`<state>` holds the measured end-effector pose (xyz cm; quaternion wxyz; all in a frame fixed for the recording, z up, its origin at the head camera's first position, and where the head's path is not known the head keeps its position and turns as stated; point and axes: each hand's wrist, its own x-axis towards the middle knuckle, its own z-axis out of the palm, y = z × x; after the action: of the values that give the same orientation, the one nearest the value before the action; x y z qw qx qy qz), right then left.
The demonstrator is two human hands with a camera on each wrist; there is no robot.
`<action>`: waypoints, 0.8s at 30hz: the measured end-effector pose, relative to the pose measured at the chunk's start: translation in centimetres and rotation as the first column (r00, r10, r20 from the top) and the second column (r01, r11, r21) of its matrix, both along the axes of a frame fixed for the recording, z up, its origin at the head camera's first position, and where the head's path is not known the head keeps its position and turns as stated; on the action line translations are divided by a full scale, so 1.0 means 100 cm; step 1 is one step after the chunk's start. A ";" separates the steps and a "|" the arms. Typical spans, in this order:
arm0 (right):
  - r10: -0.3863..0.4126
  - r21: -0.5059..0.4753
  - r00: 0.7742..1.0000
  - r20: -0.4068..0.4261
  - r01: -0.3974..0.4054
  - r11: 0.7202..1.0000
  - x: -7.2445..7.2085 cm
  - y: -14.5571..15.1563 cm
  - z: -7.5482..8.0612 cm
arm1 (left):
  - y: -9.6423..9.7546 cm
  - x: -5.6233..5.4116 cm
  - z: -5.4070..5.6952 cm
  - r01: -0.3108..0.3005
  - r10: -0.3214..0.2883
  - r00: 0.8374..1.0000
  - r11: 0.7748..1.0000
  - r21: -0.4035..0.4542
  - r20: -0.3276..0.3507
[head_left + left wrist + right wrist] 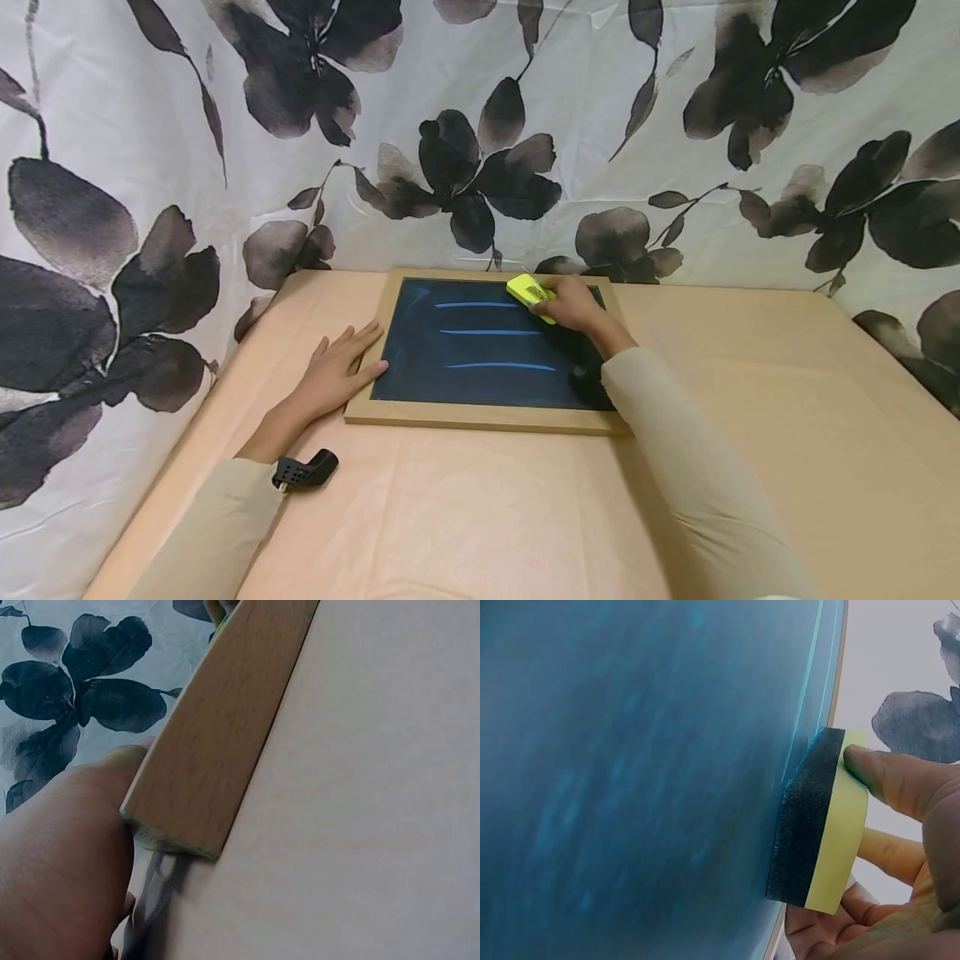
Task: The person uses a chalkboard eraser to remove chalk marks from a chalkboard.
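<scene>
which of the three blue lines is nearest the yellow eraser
The top line: in the head view, its right end meets the yellow eraser. The middle line and bottom line end below it, apart from it.

The right sleeve (697, 467) hides part of the wooden frame (487, 419), and print (536, 292) on the eraser (526, 289) is illegibly small.

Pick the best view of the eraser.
Right wrist: the eraser looms large, its black and yellow layers both visible. Head shows it smaller, mainly yellow, partly hidden; left wrist shows at most a sliver.
</scene>
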<state>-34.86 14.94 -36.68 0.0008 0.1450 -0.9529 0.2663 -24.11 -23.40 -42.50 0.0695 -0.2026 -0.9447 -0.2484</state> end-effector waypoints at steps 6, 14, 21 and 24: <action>0.013 0.008 1.000 -0.014 -0.013 1.000 -0.003 -0.010 -0.001 | 0.000 -0.002 0.000 0.002 -0.002 1.000 1.000 -0.006 0.000; 0.008 0.046 1.000 -0.002 -0.008 0.999 -0.005 -0.031 0.001 | -0.002 -0.001 0.001 -0.008 0.008 1.000 1.000 -0.010 0.009; 0.007 0.077 1.000 -0.001 -0.007 0.997 -0.007 -0.046 0.003 | -0.002 -0.002 0.001 -0.012 0.012 1.000 1.000 -0.010 0.014; 0.020 0.078 1.000 -0.001 -0.020 0.997 -0.009 -0.051 0.002 | -0.001 -0.002 0.002 -0.011 0.011 1.000 1.000 -0.007 0.018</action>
<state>-35.79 9.79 -36.47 -0.0068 0.1546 -0.9611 0.2286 -24.34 -23.51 -42.30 0.0618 -0.1955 -0.9472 -0.2465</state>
